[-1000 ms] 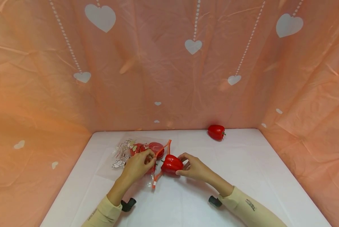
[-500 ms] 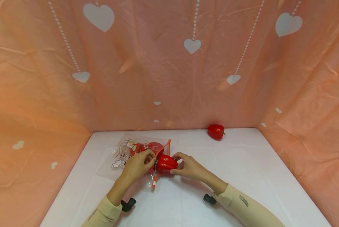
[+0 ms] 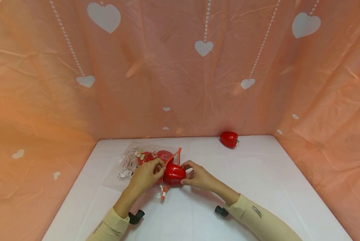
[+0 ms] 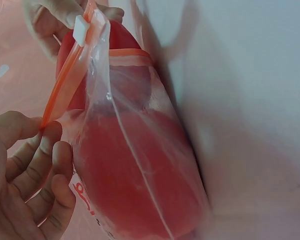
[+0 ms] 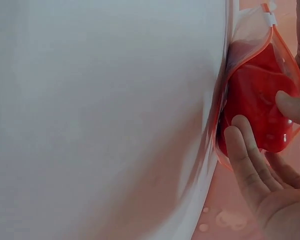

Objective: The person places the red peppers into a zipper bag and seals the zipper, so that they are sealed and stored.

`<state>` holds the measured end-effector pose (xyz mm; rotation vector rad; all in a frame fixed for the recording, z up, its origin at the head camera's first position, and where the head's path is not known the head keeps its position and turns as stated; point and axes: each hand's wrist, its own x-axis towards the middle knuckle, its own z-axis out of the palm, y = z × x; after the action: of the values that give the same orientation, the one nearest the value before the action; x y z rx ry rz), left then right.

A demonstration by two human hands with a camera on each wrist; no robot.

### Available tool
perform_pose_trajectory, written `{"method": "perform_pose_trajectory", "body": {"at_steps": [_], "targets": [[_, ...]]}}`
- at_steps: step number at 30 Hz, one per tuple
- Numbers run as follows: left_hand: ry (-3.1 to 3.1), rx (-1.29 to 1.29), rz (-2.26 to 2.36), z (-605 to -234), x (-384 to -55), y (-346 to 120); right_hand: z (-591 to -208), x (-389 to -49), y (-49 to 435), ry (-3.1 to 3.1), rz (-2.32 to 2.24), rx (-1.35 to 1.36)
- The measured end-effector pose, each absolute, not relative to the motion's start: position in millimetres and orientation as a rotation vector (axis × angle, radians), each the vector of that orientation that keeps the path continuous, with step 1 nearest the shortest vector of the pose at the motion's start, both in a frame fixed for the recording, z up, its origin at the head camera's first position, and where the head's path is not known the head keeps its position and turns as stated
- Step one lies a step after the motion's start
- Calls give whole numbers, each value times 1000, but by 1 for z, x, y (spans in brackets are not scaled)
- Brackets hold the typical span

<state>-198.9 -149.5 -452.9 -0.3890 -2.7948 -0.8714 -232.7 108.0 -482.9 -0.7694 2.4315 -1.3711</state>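
My left hand [image 3: 148, 172] pinches the orange zip edge [image 4: 60, 90] of a clear printed zip bag [image 3: 113, 177]. Several red bell peppers [image 4: 135, 170] show through the bag's plastic. At the bag's mouth, my right hand [image 3: 199, 175] holds another red bell pepper [image 3: 175, 174] between thumb and fingers, its stem end facing left into the opening. From the right wrist, this pepper [image 5: 262, 100] sits between the orange edges of the mouth, with thumb and fingertips on its outer end. A white slider [image 4: 81, 31] sits on the zip.
One more red bell pepper [image 3: 229, 139] lies at the back right of the white table [image 3: 243, 174]. An orange curtain [image 3: 180, 83] with white hearts surrounds the table's back and sides. Dark camera mounts [image 3: 136, 217] show at both wrists.
My right hand has moved left, taking the pepper from beside the bag's opening into its mouth. The left hand stays in place on the zip edge.
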Motion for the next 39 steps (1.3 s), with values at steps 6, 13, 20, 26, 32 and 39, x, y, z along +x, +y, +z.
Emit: {"method": "perform_pose_trajectory", "body": {"at_steps": [6, 13, 20, 26, 32, 39], "targets": [[-2802, -380, -868, -452, -199, -149, -486, -234, 106, 2382, -1486, -763], [-2808, -379, -868, -452, -200, -150, -489, -239, 103, 2304, -1549, -719], [-2807, -386, -864, -453, -200, -150, -493, -243, 100, 2271, -1554, -735], [-2795, -389, -865, -453, -200, -150, -492, -245, 97, 2239, -1547, -777], [-2780, -400, -854, -452, -200, -150, -490, -246, 92, 2234, -1539, -781], [-2784, -394, -857, -451, -200, -149, -490, -246, 86, 2334, -1512, -752]]}}
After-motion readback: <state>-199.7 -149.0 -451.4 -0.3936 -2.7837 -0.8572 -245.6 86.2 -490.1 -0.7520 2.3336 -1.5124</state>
